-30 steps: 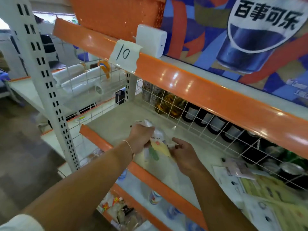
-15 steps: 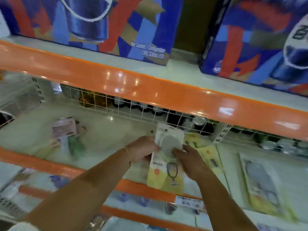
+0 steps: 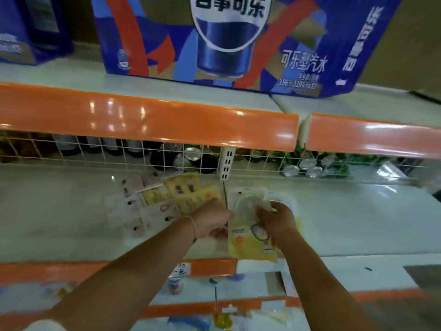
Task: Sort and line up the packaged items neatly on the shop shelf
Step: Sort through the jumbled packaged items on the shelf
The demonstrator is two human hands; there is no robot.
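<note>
The right hand [image 3: 276, 220] grips a yellow packet [image 3: 248, 244] low over the shelf [image 3: 59, 211], beside a loose pile of packets [image 3: 171, 199]. The left hand [image 3: 212, 222] curls at the packet's left edge; whether it has hold is unclear.

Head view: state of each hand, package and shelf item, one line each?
Left hand: curled at the yellow-and-white package's left edge, grip unclear.
Right hand: fingers curled over the package's clear blister.
Yellow-and-white package: held low over the middle shelf, bottom near front edge.
Flat packages: lying overlapped, askew, not lined up.
Pepsi carton: upright on the upper shelf.
Bottles: behind the wire mesh.
</note>
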